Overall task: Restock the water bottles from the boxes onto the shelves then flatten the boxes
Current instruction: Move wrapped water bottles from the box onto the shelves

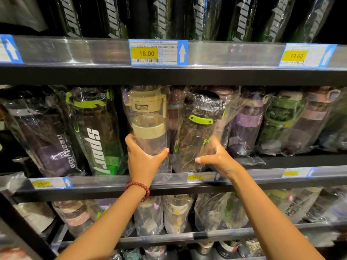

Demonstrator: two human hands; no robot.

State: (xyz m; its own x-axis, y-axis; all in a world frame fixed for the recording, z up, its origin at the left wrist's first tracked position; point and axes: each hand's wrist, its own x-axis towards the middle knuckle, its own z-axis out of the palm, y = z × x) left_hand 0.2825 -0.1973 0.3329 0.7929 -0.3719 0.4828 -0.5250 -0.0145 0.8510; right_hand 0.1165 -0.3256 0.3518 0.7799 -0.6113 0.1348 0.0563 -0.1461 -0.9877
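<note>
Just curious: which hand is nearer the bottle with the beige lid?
Left. The left hand grips the beige-lidded bottle; the right hand holds the neighbouring dark bottle.
</note>
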